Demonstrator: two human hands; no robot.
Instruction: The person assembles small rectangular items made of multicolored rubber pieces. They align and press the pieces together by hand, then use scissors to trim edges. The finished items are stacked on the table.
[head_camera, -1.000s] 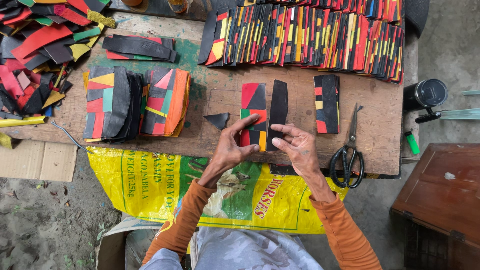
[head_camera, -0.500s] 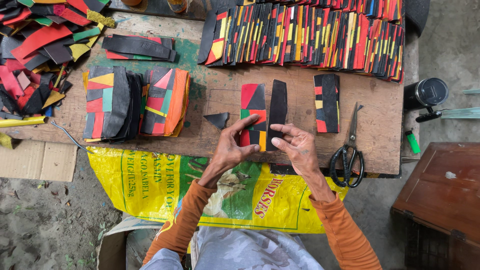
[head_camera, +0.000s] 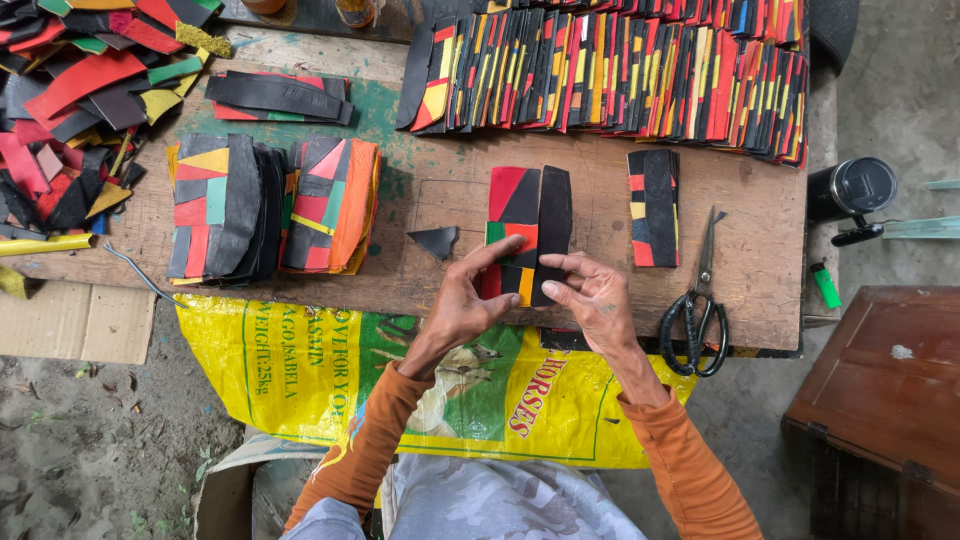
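Patchwork panel (head_camera: 512, 235) and one black strip (head_camera: 553, 232) lie side by side near the front edge of the wooden surface (head_camera: 420, 190), long axes running away from the person. Left hand (head_camera: 462, 305) rests fingers loosely spread on the panel's near end; right hand (head_camera: 592, 298), fingers half curled, touches the strip's near end. One pair of scissors (head_camera: 697, 305) lies to the right.

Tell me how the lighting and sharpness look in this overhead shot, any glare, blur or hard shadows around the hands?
Head view: soft, even daylight, only faint shadows under the left hand and right hand; the patchwork piece and black strip they touch are sharp; no motion blur; slight sheen on the scissors and black cylinder; mild wide-angle bend at the edges.
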